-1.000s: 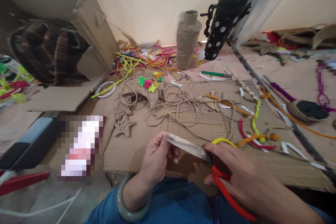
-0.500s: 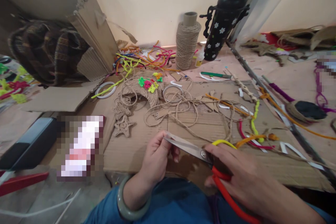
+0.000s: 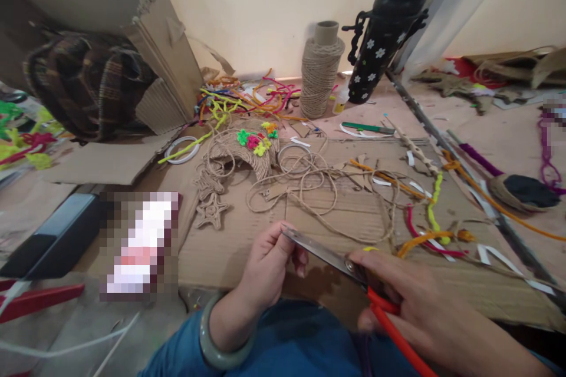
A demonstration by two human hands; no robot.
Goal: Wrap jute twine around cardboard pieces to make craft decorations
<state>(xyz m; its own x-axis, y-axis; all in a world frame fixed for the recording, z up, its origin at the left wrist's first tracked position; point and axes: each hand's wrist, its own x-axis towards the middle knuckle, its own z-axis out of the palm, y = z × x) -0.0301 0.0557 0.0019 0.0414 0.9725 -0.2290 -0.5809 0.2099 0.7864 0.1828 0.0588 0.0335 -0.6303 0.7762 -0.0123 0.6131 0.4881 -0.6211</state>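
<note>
The right hand [image 3: 420,312] grips the red-handled scissors [image 3: 354,271], blades nearly closed. The left hand [image 3: 269,265] pinches the blade tip between its fingers [image 3: 287,241], just before the jute twine [image 3: 305,188].

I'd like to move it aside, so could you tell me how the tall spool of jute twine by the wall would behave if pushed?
The spool of jute twine stands upright, taller than wide, so a high push would probably tip it. Thickly wound on a cardboard core, it likely feels fairly light and rough, not slippery. On its side, it could roll.

Legible text: none. The bottle [image 3: 380,41] carries only white flower prints, no lettering. The flat packet [image 3: 139,244] on the table [image 3: 230,247] is blurred beyond reading.
</note>
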